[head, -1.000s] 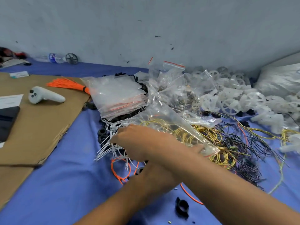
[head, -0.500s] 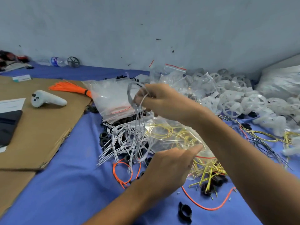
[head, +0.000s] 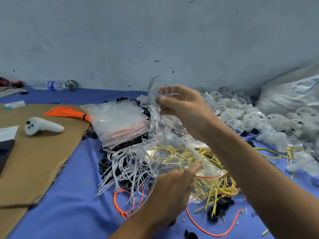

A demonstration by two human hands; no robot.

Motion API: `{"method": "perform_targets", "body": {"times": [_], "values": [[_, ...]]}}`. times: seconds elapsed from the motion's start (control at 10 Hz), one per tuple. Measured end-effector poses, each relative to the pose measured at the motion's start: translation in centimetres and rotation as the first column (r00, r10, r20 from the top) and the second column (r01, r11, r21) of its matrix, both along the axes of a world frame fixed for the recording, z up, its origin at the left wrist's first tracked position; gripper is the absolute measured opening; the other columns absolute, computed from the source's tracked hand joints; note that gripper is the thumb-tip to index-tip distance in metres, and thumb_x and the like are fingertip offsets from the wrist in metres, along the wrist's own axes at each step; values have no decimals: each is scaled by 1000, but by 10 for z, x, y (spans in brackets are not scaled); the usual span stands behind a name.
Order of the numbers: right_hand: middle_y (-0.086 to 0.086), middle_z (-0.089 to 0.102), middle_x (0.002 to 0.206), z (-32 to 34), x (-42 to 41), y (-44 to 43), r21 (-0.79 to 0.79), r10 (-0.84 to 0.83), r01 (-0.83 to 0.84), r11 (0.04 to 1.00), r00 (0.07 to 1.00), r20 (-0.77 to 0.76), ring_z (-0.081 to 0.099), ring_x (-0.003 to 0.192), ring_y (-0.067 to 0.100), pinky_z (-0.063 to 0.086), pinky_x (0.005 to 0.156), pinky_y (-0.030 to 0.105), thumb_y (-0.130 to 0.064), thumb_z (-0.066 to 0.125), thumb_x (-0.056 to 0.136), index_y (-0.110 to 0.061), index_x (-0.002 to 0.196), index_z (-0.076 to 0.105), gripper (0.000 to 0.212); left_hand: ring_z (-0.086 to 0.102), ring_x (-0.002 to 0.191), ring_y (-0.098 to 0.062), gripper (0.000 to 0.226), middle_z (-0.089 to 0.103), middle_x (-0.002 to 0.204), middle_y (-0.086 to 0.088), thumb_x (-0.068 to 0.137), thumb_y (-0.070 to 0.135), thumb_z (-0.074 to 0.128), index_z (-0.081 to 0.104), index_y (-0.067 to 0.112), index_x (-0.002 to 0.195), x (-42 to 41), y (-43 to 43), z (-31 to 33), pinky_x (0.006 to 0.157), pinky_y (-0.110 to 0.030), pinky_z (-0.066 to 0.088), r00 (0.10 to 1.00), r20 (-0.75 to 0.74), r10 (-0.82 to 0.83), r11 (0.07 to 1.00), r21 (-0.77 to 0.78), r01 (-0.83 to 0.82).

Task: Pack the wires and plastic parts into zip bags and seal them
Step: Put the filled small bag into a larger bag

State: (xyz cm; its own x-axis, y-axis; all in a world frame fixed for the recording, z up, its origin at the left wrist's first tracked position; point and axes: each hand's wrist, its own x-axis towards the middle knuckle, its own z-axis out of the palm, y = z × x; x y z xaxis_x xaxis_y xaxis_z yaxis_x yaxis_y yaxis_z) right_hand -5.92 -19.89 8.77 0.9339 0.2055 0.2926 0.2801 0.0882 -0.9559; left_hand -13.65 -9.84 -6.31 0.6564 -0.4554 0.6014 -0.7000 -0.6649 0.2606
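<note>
Some white wires (head: 168, 95) now hang from the right hand (head: 181, 104), which pinches them and has risen from the white pile (head: 124, 163), at 9 o'clock of the zip bag (head: 186, 163), to 12 o'clock above it. The left hand (head: 172, 188) grips the bag at 6 o'clock, near its red seal (head: 207, 176); yellow wires (head: 162, 152) are already inside. Picking seems done, so the wires must next go down into the bag.

White controller (head: 43, 128) on cardboard (head: 34, 161)
</note>
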Motion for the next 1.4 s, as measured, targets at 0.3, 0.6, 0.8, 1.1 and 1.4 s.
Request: {"method": "perform_targets", "body": {"times": [0.3, 0.6, 0.8, 1.1, 1.4], "values": [[7, 53, 63, -17, -92, -101, -83, -44, 32, 996, 989, -141, 44, 39, 16, 38, 38, 19, -20, 67, 75, -16, 96, 76, 23, 53, 58, -17, 38, 65, 66, -1, 95, 14, 57, 65, 14, 132, 1, 2, 7, 56, -26, 34, 986, -164, 19, 961, -270, -63], [10, 75, 94, -114, -138, -83, 0, -48, 56, 998, 842, -538, 69, 73, 17, 56, 60, 26, -2, 57, 91, -6, 109, 74, 25, 64, 60, -21, 38, 70, 72, -1, 93, 17, 55, 68, 12, 128, -12, -8, 8, 47, -32, 47, 998, 63, 32, 982, -189, -19], [16, 57, 84, -121, -101, -27, 441, 204, 108, 891, 773, -601, 58, 75, 30, 52, 67, 22, 12, 59, 77, -13, 102, 64, 36, 58, 63, -17, 42, 64, 73, 2, 91, 15, 57, 64, 8, 132, -24, -24, -3, 52, -33, 49, 950, 298, -90, 990, -80, 119], [-4, 58, 112, -102, -56, -58, -766, -396, 213, 607, 916, -58, 49, 116, 21, 36, 99, 28, -6, 55, 98, -2, 143, 45, 45, 61, 90, -9, 15, 68, 99, 10, 99, 26, 55, 66, 26, 108, -11, 46, 21, 83, -29, 49, 992, -95, 80, 956, -276, -104], [1, 59, 73, -130, -89, -75, -790, -584, 341, 510, 811, -27, 61, 72, 25, 54, 65, 21, -18, 62, 91, -24, 75, 60, 17, 48, 111, -24, 58, 55, 118, 0, 86, 39, 72, 53, 26, 138, 3, 93, -12, 98, -36, 40, 863, -270, 427, 898, 238, -370]]}}
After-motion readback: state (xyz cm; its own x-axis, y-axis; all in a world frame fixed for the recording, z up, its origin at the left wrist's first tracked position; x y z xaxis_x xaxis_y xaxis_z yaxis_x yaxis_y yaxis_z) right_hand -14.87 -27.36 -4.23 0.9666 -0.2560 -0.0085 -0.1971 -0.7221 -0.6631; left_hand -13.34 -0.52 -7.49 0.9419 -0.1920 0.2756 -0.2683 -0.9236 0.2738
